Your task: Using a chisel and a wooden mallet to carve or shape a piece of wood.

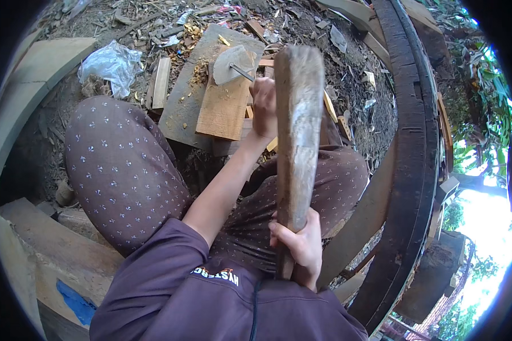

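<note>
My right hand is wrapped round the narrow end of a thick wooden mallet, a worn club-like piece held upright close in front of me. My left hand is closed round a chisel; only its thin metal shaft shows, its handle being hidden in the fist. The shaft points to a pale, flat, rounded wooden piece, and I cannot tell whether its tip touches. That piece lies on an orange-brown wooden block, which rests on a wide grey board.
Yellow wood chips lie scattered over the board and ground. A short wooden offcut and a clear plastic bag are to the left. A dark curved wooden beam rises on the right. Curved planks stand at the left edge.
</note>
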`<action>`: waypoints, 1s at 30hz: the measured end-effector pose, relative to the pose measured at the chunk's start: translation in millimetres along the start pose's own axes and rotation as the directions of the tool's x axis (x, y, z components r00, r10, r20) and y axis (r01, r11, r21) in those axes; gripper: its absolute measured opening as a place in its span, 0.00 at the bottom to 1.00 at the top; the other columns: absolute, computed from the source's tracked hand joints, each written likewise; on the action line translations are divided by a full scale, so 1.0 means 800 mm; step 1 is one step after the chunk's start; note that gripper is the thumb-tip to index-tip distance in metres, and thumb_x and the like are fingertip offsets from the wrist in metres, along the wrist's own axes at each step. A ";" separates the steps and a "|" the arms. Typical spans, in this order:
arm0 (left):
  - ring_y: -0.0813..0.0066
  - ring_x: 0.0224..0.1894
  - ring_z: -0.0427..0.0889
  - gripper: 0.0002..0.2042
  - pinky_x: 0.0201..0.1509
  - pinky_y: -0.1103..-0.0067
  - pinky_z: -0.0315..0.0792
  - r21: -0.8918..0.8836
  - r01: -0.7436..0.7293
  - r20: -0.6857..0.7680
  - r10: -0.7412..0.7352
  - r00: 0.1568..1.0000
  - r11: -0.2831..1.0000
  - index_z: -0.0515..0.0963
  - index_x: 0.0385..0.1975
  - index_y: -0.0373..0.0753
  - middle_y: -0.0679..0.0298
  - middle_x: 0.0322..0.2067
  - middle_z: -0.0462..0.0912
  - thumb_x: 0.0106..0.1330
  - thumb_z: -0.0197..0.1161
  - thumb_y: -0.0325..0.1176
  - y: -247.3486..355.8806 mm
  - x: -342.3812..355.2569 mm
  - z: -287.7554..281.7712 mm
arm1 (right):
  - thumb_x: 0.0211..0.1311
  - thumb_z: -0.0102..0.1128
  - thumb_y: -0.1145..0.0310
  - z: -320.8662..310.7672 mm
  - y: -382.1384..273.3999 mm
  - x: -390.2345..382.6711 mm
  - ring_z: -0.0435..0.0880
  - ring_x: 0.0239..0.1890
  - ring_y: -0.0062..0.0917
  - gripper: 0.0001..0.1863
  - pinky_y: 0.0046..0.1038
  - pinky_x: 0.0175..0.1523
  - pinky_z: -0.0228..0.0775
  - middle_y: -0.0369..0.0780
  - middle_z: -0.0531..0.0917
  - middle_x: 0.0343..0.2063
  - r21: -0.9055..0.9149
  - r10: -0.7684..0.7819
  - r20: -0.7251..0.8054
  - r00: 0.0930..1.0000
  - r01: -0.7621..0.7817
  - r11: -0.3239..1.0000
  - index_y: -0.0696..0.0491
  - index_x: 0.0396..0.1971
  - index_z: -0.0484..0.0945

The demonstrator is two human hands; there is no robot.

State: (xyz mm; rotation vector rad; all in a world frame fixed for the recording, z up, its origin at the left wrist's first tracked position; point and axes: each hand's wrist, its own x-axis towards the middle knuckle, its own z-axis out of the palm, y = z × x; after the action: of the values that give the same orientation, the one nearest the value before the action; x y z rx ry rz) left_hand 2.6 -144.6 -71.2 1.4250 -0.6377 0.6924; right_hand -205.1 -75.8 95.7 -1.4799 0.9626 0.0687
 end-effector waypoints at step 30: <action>0.79 0.35 0.71 0.17 0.46 0.77 0.68 -0.661 0.435 -0.305 -0.749 0.588 0.611 0.66 0.40 0.37 0.66 0.33 0.71 0.68 0.61 0.44 -0.100 0.129 -0.113 | 0.43 0.69 0.47 -0.076 -0.134 0.222 0.85 0.40 0.41 0.34 0.35 0.47 0.75 0.54 0.83 0.38 -0.939 -0.104 0.099 0.990 0.128 0.320 0.64 0.41 0.80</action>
State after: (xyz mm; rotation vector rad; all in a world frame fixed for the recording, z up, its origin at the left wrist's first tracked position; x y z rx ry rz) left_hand 129.5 -51.6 -50.6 0.7531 0.1822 0.2817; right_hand -58.5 -234.4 91.0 -2.6550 0.7824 0.6609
